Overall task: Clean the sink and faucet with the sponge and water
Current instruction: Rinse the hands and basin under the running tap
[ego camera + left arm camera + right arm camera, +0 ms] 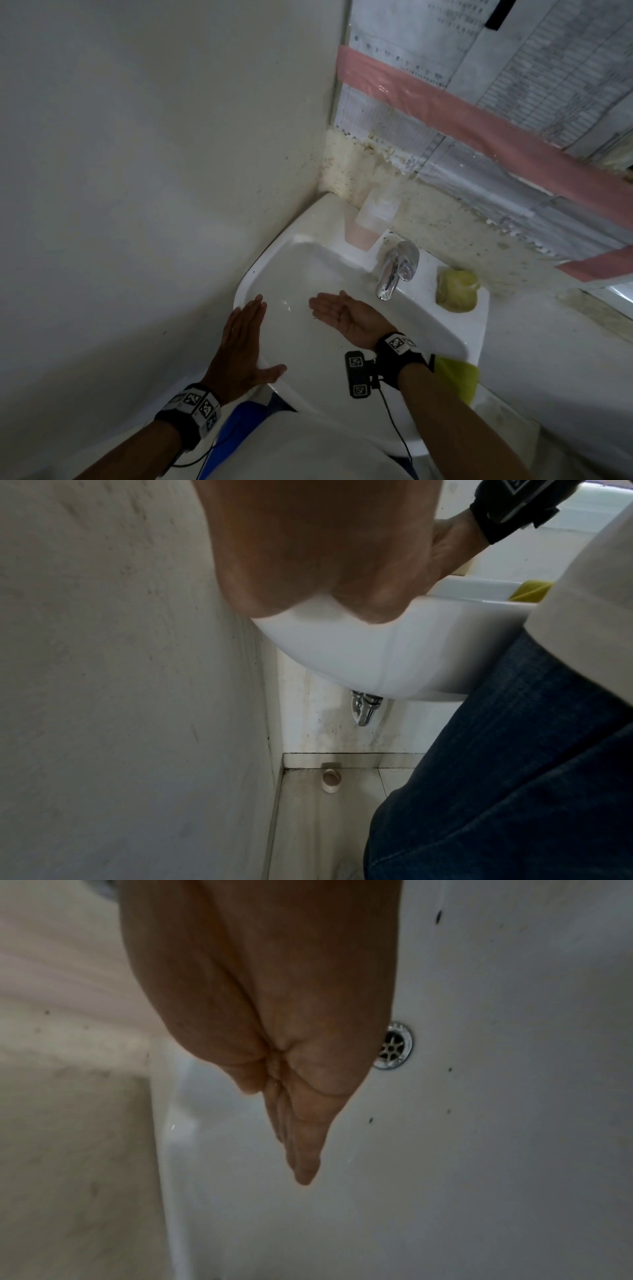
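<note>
In the head view, your left hand lies flat, fingers straight, on the sink rim at lower left; your right hand hovers palm-up, fingers relaxed and empty, below the faucet. The yellow sponge sits at right of centre. In the left wrist view, your palm presses the rim. In the right wrist view, straight fingers hang beside the drain.

sponge on sink ledge right of faucet; bottle behind-left.

Faucet and soap bottle crowd basin's back.
</note>
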